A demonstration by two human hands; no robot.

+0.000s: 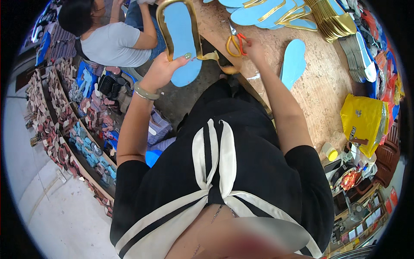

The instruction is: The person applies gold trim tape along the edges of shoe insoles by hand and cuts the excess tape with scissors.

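Note:
My left hand (161,69) grips a light blue shoe insole (183,41) by its lower end, holding it up off the table. A gold strip (170,26) runs around the insole's edge, and its loose tail (213,58) hangs toward my right hand. My right hand (254,49) rests on the wooden table (321,86), next to orange-handled scissors (235,43); what it pinches is hard to see. Another blue insole (293,62) lies flat on the table to the right.
Finished blue insoles with gold edging (267,13) and a stack of gold pieces (334,21) lie at the far edge. A yellow bag (362,121) and a small yellow-capped bottle (330,152) sit at right. Another person in a grey shirt (112,43) sits at left, beside racks of shoe parts (64,121).

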